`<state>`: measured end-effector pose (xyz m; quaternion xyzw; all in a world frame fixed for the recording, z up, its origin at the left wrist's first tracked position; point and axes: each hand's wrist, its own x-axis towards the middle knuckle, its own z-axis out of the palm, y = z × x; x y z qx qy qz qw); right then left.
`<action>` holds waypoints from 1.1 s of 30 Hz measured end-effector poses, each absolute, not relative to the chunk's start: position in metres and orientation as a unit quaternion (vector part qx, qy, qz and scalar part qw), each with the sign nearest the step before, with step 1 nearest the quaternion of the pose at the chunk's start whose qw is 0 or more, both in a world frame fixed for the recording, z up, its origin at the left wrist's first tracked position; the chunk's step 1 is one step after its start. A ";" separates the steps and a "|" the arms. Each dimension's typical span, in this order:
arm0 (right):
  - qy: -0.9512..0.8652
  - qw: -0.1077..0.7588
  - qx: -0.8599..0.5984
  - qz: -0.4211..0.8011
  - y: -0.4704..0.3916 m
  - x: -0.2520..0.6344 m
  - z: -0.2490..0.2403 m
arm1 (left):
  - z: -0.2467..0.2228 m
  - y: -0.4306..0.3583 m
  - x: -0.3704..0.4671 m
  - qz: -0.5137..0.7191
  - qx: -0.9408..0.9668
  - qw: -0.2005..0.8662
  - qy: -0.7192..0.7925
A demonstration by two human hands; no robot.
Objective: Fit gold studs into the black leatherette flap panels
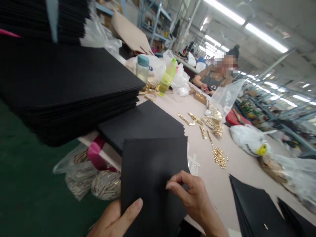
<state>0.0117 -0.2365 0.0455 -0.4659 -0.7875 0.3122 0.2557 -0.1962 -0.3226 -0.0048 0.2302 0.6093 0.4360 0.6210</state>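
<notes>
A flat black rectangular panel [150,164], leather-like in look, lies tilted at the table's front edge. My left hand [118,217] grips its lower left side, thumb on top and fingers hidden underneath. Over the panel's right part, my right hand [191,194] is closed in a pinch, thumb against forefinger; whatever sits between the tips is too small to make out. Directly behind lie more black panels [145,123], partly covered by the one in my grip. A tall stack of black panels [61,79] rises at the left.
Gold chain pieces [195,118] and a pile of small gold parts [218,157] lie on the table [172,105]. More black panels [259,207] are at the right. A green bottle [168,77] and a blue-lidded bottle [142,69] stand behind. A co-worker [214,77] sits across.
</notes>
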 end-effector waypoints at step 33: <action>-0.674 0.235 -0.558 0.424 -0.252 0.077 0.015 | -0.011 -0.291 -0.119 0.340 0.215 0.754 0.519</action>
